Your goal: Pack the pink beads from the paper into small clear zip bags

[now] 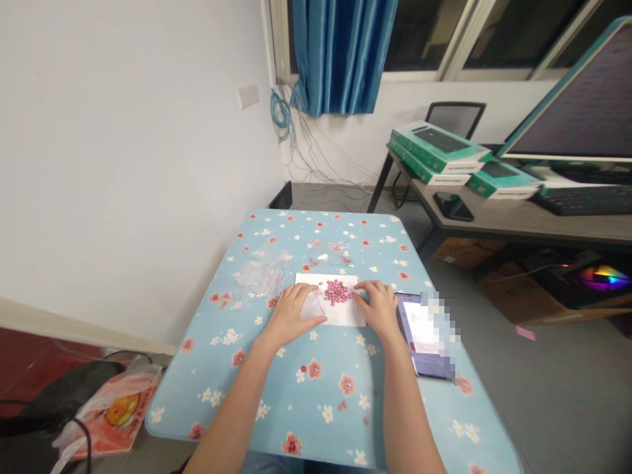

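Note:
A white sheet of paper (345,318) lies on the table with a heap of small pink pellets (338,292) on it; a few darker, brownish bits show among them. My left hand (292,309) is at the paper's left side, its thumb and fingers closed around a small clear zip bag (313,305) with a red seal line. The bag's mouth faces the heap. At the heap's right edge, my right hand (378,306) has thumb and forefinger curled toward each other in a pinch. Whatever may be between those fingertips is too small to tell.
Clear plastic bags (259,275) lie at the left, and another zip bag (328,255) with small contents lies beyond the paper. A tablet or large phone (419,336) rests by my right forearm. The flowered tablecloth (276,408) covers the table; a desk (498,220) with keyboard boxes stands right.

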A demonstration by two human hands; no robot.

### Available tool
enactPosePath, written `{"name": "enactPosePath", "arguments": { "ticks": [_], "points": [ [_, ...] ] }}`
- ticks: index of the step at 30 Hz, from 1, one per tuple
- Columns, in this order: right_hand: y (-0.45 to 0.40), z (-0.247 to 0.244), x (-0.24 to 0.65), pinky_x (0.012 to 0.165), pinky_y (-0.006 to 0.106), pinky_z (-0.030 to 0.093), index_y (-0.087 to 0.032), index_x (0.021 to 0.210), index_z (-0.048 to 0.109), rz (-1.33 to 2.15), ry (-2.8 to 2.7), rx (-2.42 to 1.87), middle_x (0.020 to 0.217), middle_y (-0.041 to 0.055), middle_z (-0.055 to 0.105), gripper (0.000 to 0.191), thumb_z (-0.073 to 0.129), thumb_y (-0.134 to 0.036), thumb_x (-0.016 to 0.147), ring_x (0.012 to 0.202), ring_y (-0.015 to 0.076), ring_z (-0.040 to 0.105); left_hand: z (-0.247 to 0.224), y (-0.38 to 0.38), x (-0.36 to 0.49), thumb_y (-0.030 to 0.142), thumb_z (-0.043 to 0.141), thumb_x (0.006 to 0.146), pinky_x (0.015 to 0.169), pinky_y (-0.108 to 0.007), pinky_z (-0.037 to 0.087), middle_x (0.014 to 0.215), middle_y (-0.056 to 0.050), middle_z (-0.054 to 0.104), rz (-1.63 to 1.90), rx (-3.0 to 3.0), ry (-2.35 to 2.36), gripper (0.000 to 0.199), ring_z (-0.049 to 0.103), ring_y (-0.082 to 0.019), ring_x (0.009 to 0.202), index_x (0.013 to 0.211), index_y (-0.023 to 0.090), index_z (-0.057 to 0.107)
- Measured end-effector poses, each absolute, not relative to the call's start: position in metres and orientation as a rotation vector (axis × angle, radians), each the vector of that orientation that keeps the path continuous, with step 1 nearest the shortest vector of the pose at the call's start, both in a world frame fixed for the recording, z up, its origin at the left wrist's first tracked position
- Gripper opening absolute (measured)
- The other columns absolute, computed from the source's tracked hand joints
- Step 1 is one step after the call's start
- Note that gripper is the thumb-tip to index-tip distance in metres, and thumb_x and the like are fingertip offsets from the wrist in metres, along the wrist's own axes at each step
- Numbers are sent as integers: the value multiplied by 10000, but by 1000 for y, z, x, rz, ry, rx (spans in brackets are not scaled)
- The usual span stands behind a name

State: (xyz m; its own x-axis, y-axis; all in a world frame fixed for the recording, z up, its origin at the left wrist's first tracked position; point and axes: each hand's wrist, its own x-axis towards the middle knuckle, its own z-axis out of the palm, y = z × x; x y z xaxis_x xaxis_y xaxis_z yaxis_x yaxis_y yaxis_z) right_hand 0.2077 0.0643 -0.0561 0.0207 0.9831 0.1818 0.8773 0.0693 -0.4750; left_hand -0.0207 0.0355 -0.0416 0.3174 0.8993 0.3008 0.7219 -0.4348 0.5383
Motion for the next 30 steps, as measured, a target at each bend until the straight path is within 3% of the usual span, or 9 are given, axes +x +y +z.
{"name": "enactPosePath", "arguments": {
  "ticks": [10,18,23,30],
  "points": [
    [64,-55,208,787,371,293,-278,908,692,336,-1865,-1796,1022,52,596,186,533,-343,834,960,258,445,-41,35,-20,408,701,710,933,-390,389,1173,-45,563,811,2289,1462,571,492,-239,1086,1201,234,466],
    [57,-34,180,895,371,329,-225,911,666,657,-1932,-1306,945,54,635,173,515,-280,847,941,210,541,-40,36,-20,420,702,699,930,-398,396,1171,-53,566,816,2287,1446,590,501,-247,1092,1211,245,466],
    [49,-30,163,864,360,358,-236,927,663,752,-2002,-1221,948,48,627,154,546,-279,837,940,215,520,-42,38,-20,423,722,675,939,-409,397,1169,-62,565,817,2301,1431,623,508,-252,1096,1214,247,464],
    [55,-35,178,875,354,341,-226,942,668,673,-1955,-1264,952,46,642,175,525,-266,849,932,205,533,-41,36,-20,413,718,689,942,-391,399,1180,-53,561,834,2286,1431,609,499,-242,1101,1211,240,458]
  ]
}}
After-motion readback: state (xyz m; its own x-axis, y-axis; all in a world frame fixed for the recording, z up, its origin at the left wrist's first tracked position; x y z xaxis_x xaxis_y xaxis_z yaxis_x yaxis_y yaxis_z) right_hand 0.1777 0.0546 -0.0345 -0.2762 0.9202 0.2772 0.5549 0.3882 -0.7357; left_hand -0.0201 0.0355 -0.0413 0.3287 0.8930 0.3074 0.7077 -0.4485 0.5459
